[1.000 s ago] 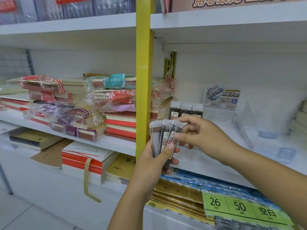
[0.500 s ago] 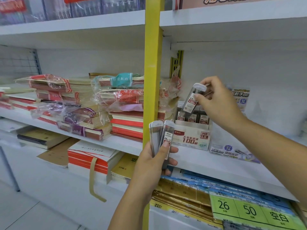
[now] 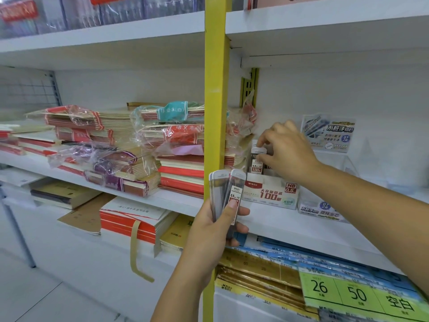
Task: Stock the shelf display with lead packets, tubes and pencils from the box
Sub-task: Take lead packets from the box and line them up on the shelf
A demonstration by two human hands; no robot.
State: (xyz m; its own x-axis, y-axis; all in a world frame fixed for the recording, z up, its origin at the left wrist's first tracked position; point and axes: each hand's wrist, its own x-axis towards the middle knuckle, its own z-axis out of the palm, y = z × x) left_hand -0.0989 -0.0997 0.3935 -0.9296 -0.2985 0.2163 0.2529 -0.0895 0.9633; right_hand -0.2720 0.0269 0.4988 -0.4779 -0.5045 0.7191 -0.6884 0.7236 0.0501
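Head view: right hand [image 3: 286,151] fingers pinch a lead tube [image 3: 257,160], seating it in the display box [image 3: 270,191] near the shelf's front edge. Left hand [image 3: 214,231] grips two tubes [image 3: 228,194], seemingly next.

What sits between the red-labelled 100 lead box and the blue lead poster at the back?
In the head view, the right hand reaches between them, pressing a lead tube into the box; the poster stands behind.
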